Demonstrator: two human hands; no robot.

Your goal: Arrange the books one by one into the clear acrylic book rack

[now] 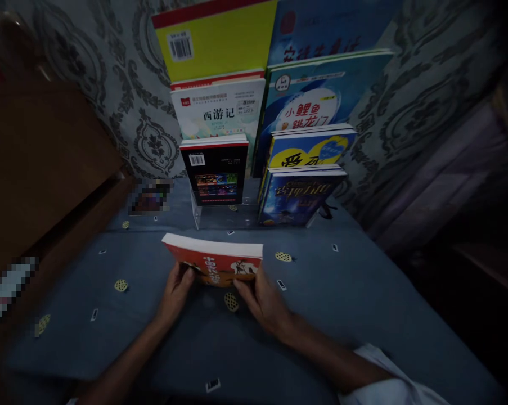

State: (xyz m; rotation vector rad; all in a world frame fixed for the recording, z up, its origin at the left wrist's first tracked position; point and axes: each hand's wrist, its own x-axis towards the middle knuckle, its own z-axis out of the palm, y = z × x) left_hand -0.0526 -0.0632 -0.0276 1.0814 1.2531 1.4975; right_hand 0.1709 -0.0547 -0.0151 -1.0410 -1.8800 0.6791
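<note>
A thick red and orange book (214,261) is held above the cloth, its white page edge facing up. My left hand (176,292) grips its left end, with the thumb on the cover. At the right end my right hand (264,298) holds the same book, thumb on the front and fingers behind, partly hidden. Beyond it, a clear tiered stand (196,216) bears books in two columns. A black book (217,174) is at the front left of the stand, and a dark blue book (298,197) at the front right.
Behind the front books stand a white book (220,109), a yellow-green one (224,39) and a blue-green one (321,93). The table (321,315) has a patterned blue cloth. Brown furniture (46,169) borders the left side, patterned wall behind.
</note>
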